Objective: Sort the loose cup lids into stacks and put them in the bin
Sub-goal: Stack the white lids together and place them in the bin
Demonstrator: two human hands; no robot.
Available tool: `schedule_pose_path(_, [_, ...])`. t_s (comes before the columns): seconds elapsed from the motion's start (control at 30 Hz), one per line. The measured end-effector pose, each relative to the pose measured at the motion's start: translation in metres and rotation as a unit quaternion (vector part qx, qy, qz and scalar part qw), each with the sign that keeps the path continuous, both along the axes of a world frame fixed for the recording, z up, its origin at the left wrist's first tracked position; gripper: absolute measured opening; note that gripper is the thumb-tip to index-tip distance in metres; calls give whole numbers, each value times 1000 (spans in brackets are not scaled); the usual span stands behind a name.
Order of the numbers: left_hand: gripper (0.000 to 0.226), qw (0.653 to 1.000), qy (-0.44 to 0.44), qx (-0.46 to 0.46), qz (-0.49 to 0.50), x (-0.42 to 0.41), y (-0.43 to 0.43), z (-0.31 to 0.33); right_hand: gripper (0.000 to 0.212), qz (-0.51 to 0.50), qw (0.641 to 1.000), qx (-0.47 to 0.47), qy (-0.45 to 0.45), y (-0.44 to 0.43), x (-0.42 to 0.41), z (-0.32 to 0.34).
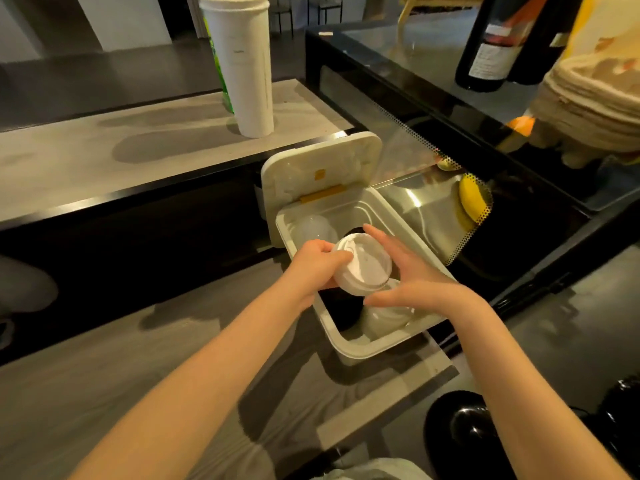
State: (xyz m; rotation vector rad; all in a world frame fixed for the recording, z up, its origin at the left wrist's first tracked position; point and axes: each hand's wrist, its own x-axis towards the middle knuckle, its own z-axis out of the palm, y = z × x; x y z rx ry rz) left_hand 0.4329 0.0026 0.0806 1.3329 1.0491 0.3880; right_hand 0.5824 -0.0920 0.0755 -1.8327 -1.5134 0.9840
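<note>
A stack of white cup lids (363, 268) hangs over the open white bin (363, 348). My left hand (317, 265) grips the stack from the left, fingers curled round its rim. My right hand (412, 275) lies against the stack's right side with straight fingers spread above and below it. Inside the bin lie black lids (337, 310) in the middle, clear domed lids (313, 228) at the far end and more clear lids (388, 318) at the near right. The bin's hinged cover (318, 171) stands open at the back.
A tall stack of white paper cups (246, 64) stands on the raised grey counter behind the bin. A black glass display case (450, 109) to the right holds a banana (469, 199); dark bottles (491, 46) stand on top. Black round objects (464, 434) sit at lower right.
</note>
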Motion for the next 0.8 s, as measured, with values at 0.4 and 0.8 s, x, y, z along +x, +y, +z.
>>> schedule_pose_path(0.4, [43, 839, 250, 448, -179, -7, -6, -19, 101, 49, 963, -89, -251, 4, 36, -18])
schedule_pose_path(0.8, [59, 767, 357, 476, -239, -44, -5, -47, 103, 101, 898, -188, -384, 18, 20, -47])
